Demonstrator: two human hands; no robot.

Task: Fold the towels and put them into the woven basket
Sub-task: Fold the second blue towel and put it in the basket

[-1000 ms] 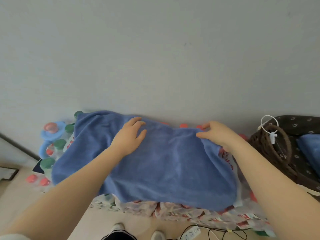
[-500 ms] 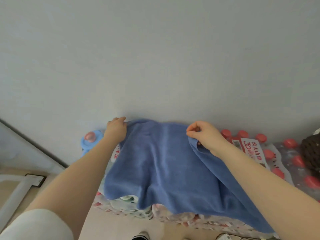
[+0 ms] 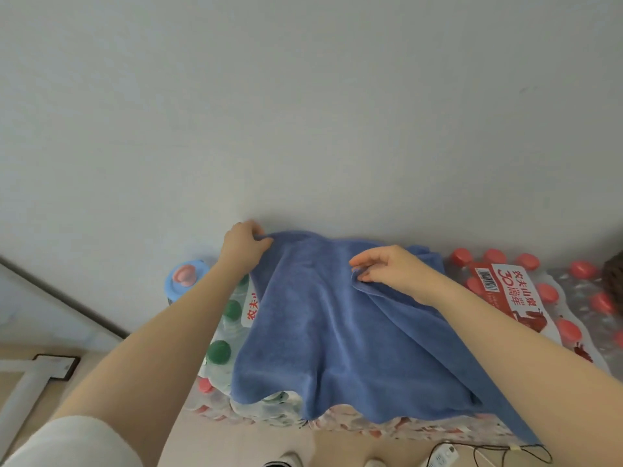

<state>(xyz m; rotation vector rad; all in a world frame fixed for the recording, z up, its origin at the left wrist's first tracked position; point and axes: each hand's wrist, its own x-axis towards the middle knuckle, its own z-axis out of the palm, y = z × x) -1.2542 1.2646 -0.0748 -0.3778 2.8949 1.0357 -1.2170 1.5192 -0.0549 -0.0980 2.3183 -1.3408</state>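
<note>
Towel: a blue towel (image 3: 323, 328) lies draped over shrink-wrapped packs of bottled water (image 3: 526, 298) against a pale wall (image 3: 303, 112), its near edge hanging over the front of the packs.
Left hand: the left hand (image 3: 243, 246) grips the towel's far left corner, fingers closed around the cloth near the wall.
Right hand: the right hand (image 3: 391, 267) pinches a fold of the towel between thumb and fingertips, one layer lifted over the rest.
Basket: a dark woven basket (image 3: 614, 278) shows only as a sliver at the right edge, well apart from the towel.
Surroundings: green-capped bottles (image 3: 219, 352) stand by the left forearm; a cable (image 3: 488, 449) trails on the floor below.
</note>
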